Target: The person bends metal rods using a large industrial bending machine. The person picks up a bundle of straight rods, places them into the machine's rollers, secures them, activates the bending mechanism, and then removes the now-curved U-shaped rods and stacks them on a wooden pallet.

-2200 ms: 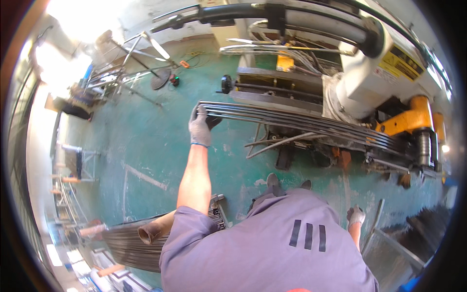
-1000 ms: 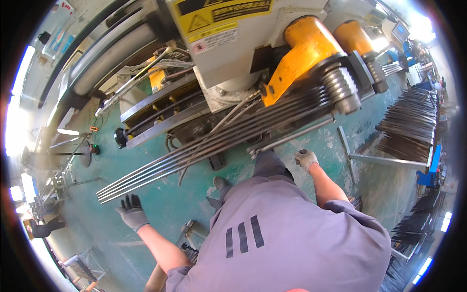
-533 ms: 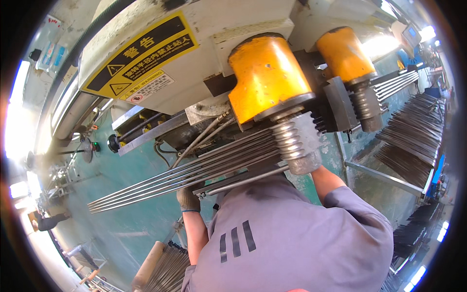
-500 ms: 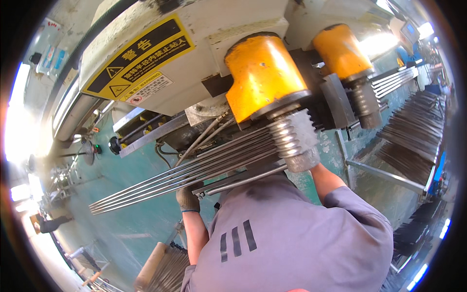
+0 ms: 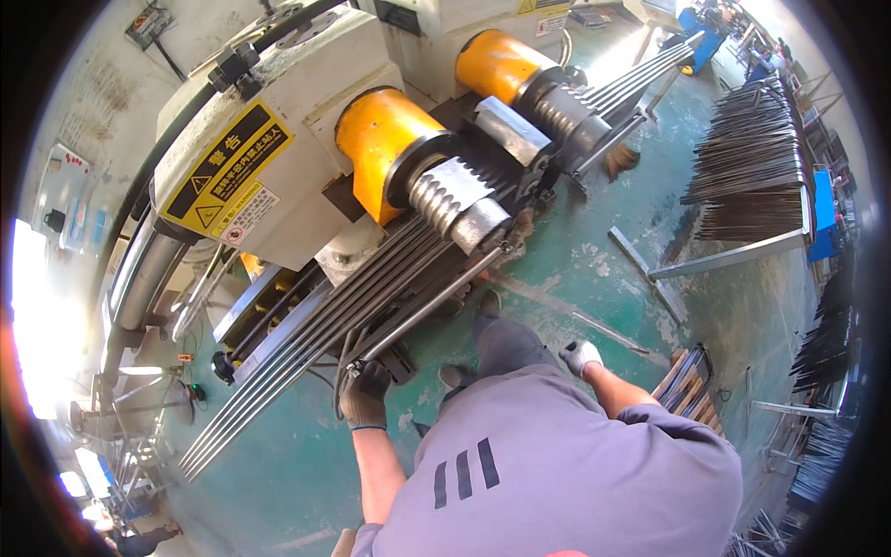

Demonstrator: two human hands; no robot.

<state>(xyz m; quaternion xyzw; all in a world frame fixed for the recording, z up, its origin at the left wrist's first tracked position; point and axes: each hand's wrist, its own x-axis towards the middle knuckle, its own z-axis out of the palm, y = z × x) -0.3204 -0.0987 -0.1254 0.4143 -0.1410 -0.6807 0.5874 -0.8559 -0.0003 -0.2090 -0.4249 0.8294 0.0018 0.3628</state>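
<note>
– On the cylinders (image 5: 376, 135)?
– Painted orange
– And on the rods (image 5: 348, 302)?
– Silvery grey
– On the shirt (image 5: 594, 455)?
– Greyish purple, with three black stripes (image 5: 464, 470)
– On the left glove (image 5: 365, 399)?
– Greyish tan, darker-fingered

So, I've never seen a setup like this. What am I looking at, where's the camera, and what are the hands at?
No robot here: it's a person at work, seen by a wide-angle camera on their head looking down. Ahead is a pale machine with two orange cylinders. Long metal rods run along it side by side. The gloved left hand is at one end of a metal bar; I can't tell if it grips. The gloved right hand is away from the machine, nothing visibly held.
</note>
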